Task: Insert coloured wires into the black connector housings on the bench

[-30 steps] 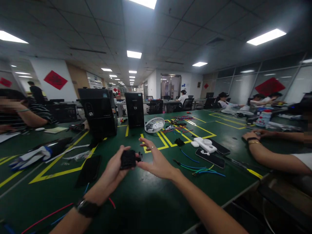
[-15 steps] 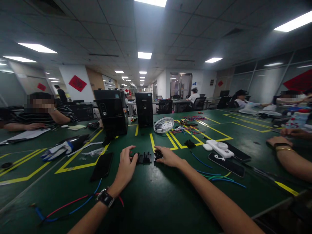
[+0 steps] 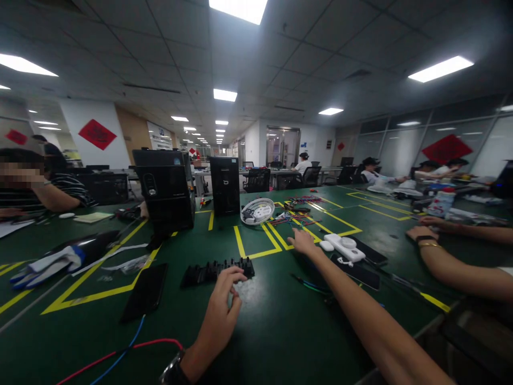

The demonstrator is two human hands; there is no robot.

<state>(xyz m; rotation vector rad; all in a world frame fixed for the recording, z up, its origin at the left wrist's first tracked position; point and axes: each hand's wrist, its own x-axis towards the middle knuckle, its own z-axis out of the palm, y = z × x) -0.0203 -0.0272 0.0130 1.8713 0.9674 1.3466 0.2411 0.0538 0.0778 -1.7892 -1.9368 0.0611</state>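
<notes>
A black strip of notched plastic parts (image 3: 200,271) lies on the green table, its right end just beyond my left hand (image 3: 224,297). The fingers of that hand are loosely bent, with the thumb apart, and nothing shows in its grasp. They are at or just above the strip's near edge; contact cannot be told. Farther right, my right hand (image 3: 305,243) reaches down to the table beside the yellow tape, its fingers curled. It covers the spot where a small black piece lay, and what is in the fingers is hidden.
A white device (image 3: 343,247) and dark phones lie right of my right arm. A white basket (image 3: 257,212) and two black computer cases, one a tower (image 3: 225,184), stand farther back. A black phone (image 3: 145,293) and red and blue wires lie left. Another person's arm (image 3: 436,256) rests at right.
My right hand has left the black strip and moved right and away from me. My left hand has loosened and drawn nearer to me. The view has shifted to the right.
</notes>
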